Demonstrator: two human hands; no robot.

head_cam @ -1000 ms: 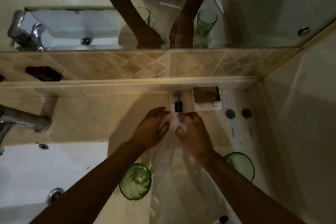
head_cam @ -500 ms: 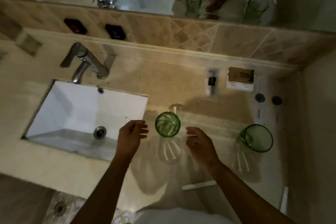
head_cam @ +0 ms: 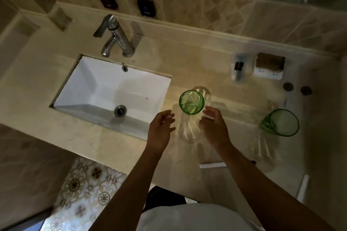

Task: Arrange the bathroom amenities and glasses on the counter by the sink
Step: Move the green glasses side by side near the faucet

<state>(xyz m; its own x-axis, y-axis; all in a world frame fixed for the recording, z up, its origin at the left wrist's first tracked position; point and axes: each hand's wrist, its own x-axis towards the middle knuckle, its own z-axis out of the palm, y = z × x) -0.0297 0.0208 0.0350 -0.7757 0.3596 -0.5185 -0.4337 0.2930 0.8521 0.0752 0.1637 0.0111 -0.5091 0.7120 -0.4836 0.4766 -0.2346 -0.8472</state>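
A green glass [head_cam: 191, 101] stands upright on the beige counter [head_cam: 216, 73] just right of the sink. My left hand [head_cam: 161, 127] hovers near its left side, fingers apart, holding nothing. On the glass's near right is my right hand [head_cam: 214, 127], open, with something small and white at its fingertips; I cannot tell if it is held. A second green glass [head_cam: 281, 122] stands at the far right. Against the back wall lie a clear-wrapped packet [head_cam: 238, 67] and a brown-topped white box [head_cam: 269, 65]. Two dark round caps [head_cam: 288, 86] sit beside them.
The white sink [head_cam: 112, 95] and its chrome tap [head_cam: 114, 37] fill the left of the counter. A white stick-like sachet [head_cam: 213, 165] lies near the front edge, another [head_cam: 302, 185] at the right edge. A mirror runs along the top. Patterned floor tiles show below left.
Both hands left the wrapped packet at the back wall and drew back toward me. They now flank the left green glass, and my view has pulled back to show the sink.
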